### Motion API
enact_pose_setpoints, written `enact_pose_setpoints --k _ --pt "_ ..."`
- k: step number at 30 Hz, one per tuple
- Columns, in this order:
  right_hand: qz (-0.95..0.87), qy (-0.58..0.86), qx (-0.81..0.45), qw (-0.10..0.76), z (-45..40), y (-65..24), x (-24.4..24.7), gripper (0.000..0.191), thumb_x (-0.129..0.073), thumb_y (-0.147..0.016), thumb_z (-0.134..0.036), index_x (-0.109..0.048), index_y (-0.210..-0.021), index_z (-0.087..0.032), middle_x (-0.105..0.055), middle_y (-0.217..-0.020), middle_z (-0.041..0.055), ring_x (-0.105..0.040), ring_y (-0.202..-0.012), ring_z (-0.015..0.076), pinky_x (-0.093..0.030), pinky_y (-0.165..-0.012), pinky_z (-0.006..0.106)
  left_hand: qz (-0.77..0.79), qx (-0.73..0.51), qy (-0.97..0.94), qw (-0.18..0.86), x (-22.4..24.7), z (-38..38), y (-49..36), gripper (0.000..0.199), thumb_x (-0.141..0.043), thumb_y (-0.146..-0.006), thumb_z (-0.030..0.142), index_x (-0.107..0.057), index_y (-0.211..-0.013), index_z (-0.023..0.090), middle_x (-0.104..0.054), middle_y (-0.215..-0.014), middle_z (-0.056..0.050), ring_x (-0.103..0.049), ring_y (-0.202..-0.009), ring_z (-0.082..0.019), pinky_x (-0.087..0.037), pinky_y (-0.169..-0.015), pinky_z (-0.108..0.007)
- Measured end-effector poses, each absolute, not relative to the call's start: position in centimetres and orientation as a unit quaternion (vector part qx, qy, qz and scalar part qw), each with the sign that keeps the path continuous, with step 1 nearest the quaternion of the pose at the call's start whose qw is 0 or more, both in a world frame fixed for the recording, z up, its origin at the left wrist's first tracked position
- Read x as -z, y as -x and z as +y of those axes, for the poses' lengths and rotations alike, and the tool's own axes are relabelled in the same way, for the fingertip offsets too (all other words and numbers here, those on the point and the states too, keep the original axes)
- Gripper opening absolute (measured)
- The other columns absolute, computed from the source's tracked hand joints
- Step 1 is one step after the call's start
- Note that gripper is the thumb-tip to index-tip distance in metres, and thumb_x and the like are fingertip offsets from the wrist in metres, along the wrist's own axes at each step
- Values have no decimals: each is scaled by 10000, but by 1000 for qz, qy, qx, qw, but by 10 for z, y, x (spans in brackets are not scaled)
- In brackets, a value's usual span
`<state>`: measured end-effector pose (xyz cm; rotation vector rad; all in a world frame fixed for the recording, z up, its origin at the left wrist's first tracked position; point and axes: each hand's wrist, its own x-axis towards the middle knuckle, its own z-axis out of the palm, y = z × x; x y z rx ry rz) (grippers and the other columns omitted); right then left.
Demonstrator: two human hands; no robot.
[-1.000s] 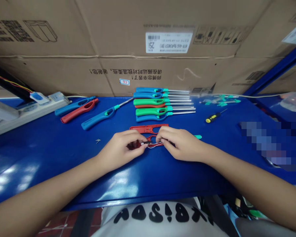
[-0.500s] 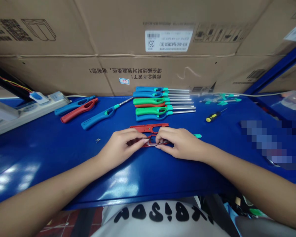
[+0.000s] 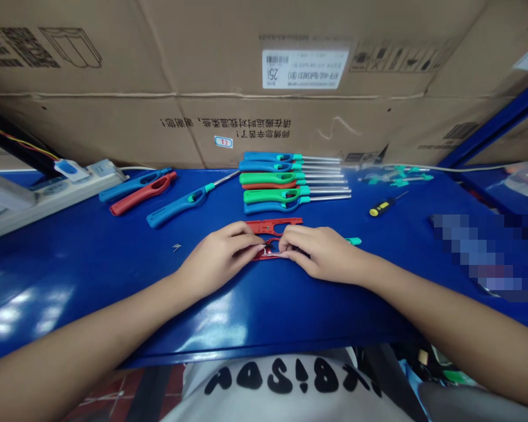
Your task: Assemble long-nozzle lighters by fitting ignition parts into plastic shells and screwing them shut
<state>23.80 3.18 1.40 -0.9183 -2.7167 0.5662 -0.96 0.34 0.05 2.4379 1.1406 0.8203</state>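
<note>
A red half-shell of a long-nosed gas lighter lies on the table under both hands. Over it runs a thin white wire, bent into a small loop near the left fingertips. My left hand is closed, pinching at the looped end beside a small dark part. Thumb and forefinger of my right hand are pressed together on the wire's other end. Just beyond the fingers rests a second red half-shell. A teal tip sticks out past my right hand, its remainder hidden.
Several assembled lighters lie in a row behind. A blue lighter and red handle are to the left, near a power strip. Small pins, a screwdriver and teal parts lie around. A cardboard box stands behind.
My left hand has shifted slightly, and the white wire's loop looks tighter by its fingertips. The right fingers have drawn closer together on the wire. The view has moved a little.
</note>
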Motion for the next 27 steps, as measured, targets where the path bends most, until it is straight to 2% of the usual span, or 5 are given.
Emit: enact_pose_setpoints --k 5,11,18,27 --pt "-930 309 -166 113 30 -236 -14 116 -584 -979 -319 -584 -973 -203 -667 -975 7 -594 -795 144 -329 -626 261 390 -282 -860 167 -2 3 10 191 -599 -971 224 -752 -1070 168 -682 -997 -70 -677 -865 -161 -550 -804 -293" --pt "-930 308 -157 122 30 -237 -12 132 -512 -1015 -310 -580 -974 -205 -662 -969 6 -588 -786 140 -319 -621 263 393 -275 -858 184 -7 1 10 219 -616 -936 207 -755 -1093 144 -710 -985 -78 -688 -810 -158 -561 -722 -268" --pt "-938 306 -128 102 30 -237 -12 145 -469 -1028 -294 -566 -985 -195 -652 -965 19 -569 -757 147 -283 -593 271 367 -269 -877 155 -5 4 13 259 -544 -980 175 -745 -1135 124 -727 -1030 -107 -703 -916 -198 -578 -829 -331" --pt "-940 295 -146 92 31 -240 -14 181 -441 -1041 -308 -574 -989 -197 -641 -984 22 -574 -778 148 -289 -595 273 407 -322 -825 223 -4 7 13 153 -664 -933 219 -788 -1008 169 -778 -943 -62 -729 -862 -181 -578 -793 -289"
